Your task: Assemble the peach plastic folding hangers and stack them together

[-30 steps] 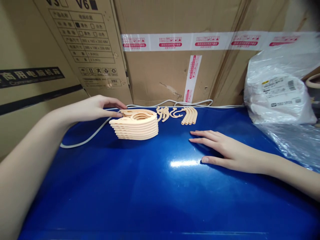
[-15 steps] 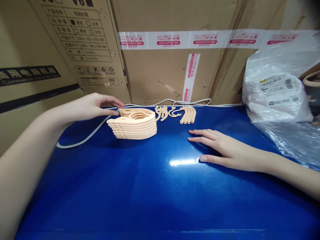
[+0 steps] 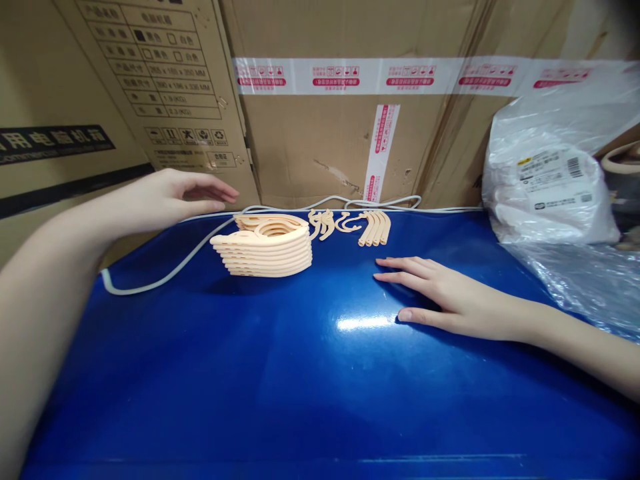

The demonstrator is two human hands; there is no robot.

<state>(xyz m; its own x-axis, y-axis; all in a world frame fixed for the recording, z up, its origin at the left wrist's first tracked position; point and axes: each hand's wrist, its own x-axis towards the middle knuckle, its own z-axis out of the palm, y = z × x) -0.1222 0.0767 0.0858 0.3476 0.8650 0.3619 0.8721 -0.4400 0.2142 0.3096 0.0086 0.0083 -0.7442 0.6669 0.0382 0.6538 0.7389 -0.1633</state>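
A neat stack of cream plastic pieces [image 3: 270,257], shaped like folded hanger bodies, lies on the blue tabletop [image 3: 280,373] left of the middle. My left hand [image 3: 193,193] hovers just behind and left of the stack, apart from it, fingers stretched out and holding nothing. To the right of the stack lie small cream hooks [image 3: 349,223] and several curved cream arm pieces [image 3: 375,229] set side by side. My right hand [image 3: 435,293] rests on the tabletop in front of the curved pieces, its fingers spread and nothing in them.
Cardboard boxes [image 3: 310,147] with printed tape wall off the back, and another box [image 3: 170,73] stands at the left. A white cable [image 3: 150,288] runs along the rear edge. Clear plastic wrap with a labelled white package [image 3: 555,187] sits at the right.
My left hand has come off the stack, lifting up and slightly left. The right hand stays where it was. The whole view has shifted slightly.
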